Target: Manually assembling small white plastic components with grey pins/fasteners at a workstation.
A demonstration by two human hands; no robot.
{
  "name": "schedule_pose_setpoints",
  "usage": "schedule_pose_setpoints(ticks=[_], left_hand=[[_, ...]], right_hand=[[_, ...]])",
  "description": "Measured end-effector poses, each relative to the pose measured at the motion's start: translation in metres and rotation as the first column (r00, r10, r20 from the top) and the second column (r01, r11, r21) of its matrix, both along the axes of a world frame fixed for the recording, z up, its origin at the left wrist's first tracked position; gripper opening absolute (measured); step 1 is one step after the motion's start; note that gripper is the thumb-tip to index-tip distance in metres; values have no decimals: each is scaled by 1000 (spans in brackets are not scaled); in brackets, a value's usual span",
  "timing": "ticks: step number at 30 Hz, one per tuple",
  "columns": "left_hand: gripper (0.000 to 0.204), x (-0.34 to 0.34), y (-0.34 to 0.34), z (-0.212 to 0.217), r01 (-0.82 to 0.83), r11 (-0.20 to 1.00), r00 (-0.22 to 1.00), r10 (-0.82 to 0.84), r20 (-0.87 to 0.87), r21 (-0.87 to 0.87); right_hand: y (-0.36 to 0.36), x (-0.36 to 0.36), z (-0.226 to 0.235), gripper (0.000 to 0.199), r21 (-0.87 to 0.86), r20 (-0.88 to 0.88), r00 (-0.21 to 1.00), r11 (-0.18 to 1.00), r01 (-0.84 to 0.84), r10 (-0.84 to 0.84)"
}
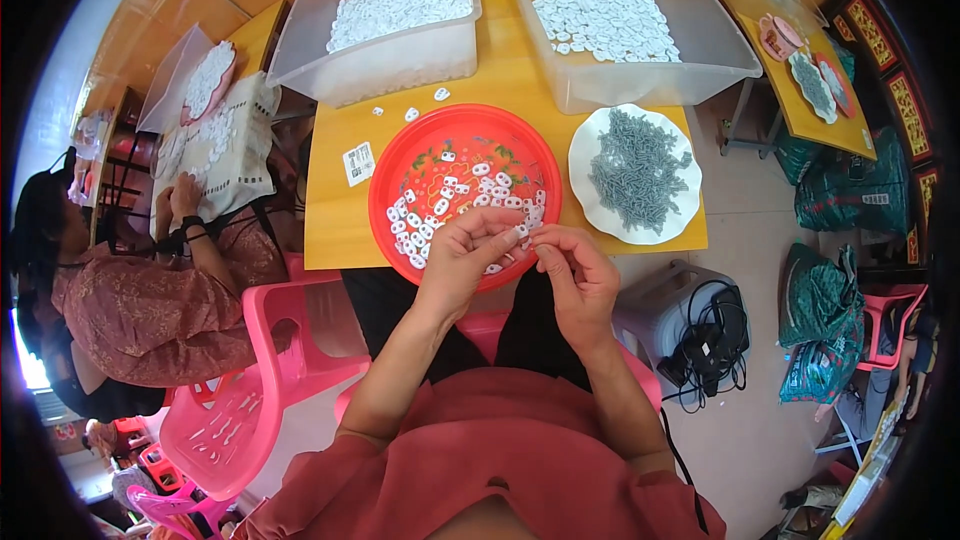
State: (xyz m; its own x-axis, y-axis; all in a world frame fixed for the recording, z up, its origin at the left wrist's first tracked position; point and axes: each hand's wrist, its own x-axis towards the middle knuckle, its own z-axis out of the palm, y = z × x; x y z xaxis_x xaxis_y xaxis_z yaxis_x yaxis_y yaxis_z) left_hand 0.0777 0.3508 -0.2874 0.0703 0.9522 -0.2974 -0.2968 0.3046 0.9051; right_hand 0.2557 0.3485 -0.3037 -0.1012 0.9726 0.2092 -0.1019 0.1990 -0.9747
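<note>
Pinched a small white plastic piece [521, 232] between fingertips of left hand [462, 258] and right hand [580, 275], both closed tight on it, right over near rim of red tray [400, 155] holding more pieces.

Table [335, 230]: we note smooth, glossy orange wood.
Tray [385, 180]: glossy red plastic.
Bins [300, 55]: clear, smooth plastic.
Plate [590, 205]: smooth white.
Clips [425, 220]: we see white plastic.
Chair [260, 400]: glossy pink plastic.
</note>
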Motion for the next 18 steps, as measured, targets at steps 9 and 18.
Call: schedule_pose_setpoints(ticks=[9, 18], left_hand=[[14, 6, -7, -1, -168, 982, 982, 159, 100, 89], [15, 19, -11, -2, -216, 945, 944, 266, -195, 245]], right_hand=[[-5, -4, 5, 13, -153, -101, 993, 985, -80, 65], [-4, -1, 11, 15, -97, -43, 993, 989, -112, 108]])
